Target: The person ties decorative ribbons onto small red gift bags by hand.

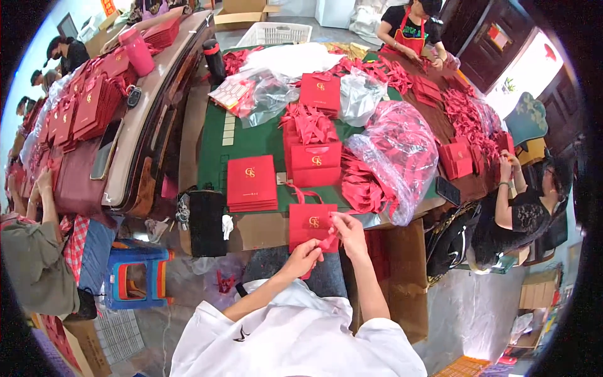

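Note:
A small red paper gift bag [303, 218] with gold print and a ribbon handle stands at the near edge of the green-topped table, in front of me. My left hand [305, 256] is closed in a pinch on a red ribbon [326, 241] at the bag's lower right. Above it and to the right, my right hand [347, 230] pinches the same ribbon beside the bag's right edge. Just beyond is a flat stack of red bags [251, 179]. Right of that stack, more red bags [316, 164] stand with ribbons heaped on top.
A clear plastic sack of red ribbons [402, 151] lies right of the bags. A black bottle [214, 61] stands at the far left corner, and a phone [448, 191] lies at right. Co-workers sit around neighbouring tables. Blue stools [135, 276] are at lower left.

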The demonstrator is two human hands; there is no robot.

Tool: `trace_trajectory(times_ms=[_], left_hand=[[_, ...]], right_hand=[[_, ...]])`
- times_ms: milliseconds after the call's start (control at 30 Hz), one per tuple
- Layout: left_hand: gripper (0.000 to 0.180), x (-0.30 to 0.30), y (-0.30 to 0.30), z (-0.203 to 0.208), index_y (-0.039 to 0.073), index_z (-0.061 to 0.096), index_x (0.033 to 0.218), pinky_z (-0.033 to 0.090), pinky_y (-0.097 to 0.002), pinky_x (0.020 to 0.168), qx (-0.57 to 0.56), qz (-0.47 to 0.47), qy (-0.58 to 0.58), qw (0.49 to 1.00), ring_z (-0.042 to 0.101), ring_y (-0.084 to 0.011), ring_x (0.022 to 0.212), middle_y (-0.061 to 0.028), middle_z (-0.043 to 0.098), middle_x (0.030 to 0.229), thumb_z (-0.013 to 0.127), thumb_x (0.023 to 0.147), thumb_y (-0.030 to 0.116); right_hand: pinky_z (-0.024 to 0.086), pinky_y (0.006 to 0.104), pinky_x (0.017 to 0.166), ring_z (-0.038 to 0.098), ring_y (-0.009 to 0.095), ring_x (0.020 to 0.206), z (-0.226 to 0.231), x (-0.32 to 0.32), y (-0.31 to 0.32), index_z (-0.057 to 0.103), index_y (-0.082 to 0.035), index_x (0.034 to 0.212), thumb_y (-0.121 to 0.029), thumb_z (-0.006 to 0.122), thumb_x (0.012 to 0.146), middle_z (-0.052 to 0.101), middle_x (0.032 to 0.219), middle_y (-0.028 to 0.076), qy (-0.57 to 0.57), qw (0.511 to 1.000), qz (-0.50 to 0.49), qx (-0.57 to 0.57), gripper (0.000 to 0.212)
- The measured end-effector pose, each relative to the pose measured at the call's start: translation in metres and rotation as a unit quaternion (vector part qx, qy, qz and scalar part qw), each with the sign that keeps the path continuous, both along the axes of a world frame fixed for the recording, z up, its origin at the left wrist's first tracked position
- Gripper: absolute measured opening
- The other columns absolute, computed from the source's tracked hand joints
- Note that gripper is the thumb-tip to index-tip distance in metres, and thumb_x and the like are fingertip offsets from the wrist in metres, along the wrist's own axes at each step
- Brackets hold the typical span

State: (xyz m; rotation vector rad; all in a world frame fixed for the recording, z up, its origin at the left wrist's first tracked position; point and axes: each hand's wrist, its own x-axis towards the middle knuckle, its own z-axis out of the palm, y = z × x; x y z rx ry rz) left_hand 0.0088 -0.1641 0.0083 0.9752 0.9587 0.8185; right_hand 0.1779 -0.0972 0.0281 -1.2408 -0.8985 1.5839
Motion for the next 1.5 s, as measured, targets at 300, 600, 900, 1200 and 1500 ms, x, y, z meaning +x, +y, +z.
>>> trace_trajectory(times_ms=[300,600,900,1200,1500], left_hand=[[0.027,-0.009,0.067,0.01,0.004,0.065,0.11,0.048,-0.0426,0.088,0.358,0.123,0.373,0.847,0.057,-0.036,0.098,-0.0145,0.062,0.107,0.066,0.083,0.009],[0.051,0.0,0.094,0.005,0.008,0.063,0.12,0.04,-0.0433,0.088,0.36,0.053,0.545,0.755,0.051,-0.0311,0.105,-0.0105,0.06,0.111,0.078,0.072,0.016],[0.035,-0.003,0.093,0.011,0.01,0.061,0.105,0.037,-0.0434,0.088,0.353,0.052,0.464,0.811,0.058,-0.0282,0.097,-0.0073,0.066,0.102,0.076,0.074,0.012],[0.027,-0.003,0.079,0.025,0.012,0.064,0.104,0.037,-0.0424,0.087,0.367,0.072,0.427,0.823,0.06,-0.0276,0.085,-0.0058,0.069,0.092,0.065,0.078,0.003],[0.025,-0.003,0.075,0.024,0.014,0.064,0.101,0.037,-0.0411,0.084,0.372,0.092,0.432,0.817,0.059,-0.0261,0.082,-0.0043,0.068,0.088,0.067,0.078,0.004]], right_hand=[[0.051,0.0326,0.067,0.066,0.019,0.07,-0.03,0.001,0.011,0.07,-0.002,0.095,-0.018,0.067,0.089,0.068,0.079,0.013,-0.343,0.925,-0.003,0.162,0.017],[0.052,0.0364,0.069,0.065,0.027,0.072,-0.024,-0.007,0.015,0.069,-0.002,0.095,-0.013,0.069,0.087,0.068,0.082,0.015,-0.469,0.864,0.013,0.184,0.014],[0.052,0.0344,0.068,0.067,0.024,0.072,-0.012,-0.015,0.012,0.064,-0.001,0.09,-0.011,0.067,0.086,0.067,0.082,0.014,-0.408,0.891,-0.028,0.198,0.011],[0.052,0.0316,0.065,0.066,0.017,0.067,0.008,-0.016,0.012,0.065,0.0,0.086,-0.01,0.068,0.083,0.068,0.073,0.011,-0.334,0.935,-0.014,0.122,0.011],[0.053,0.0377,0.065,0.069,0.027,0.072,0.013,-0.027,0.011,0.065,-0.002,0.087,-0.01,0.07,0.084,0.069,0.079,0.015,-0.373,0.908,-0.034,0.189,0.01]])
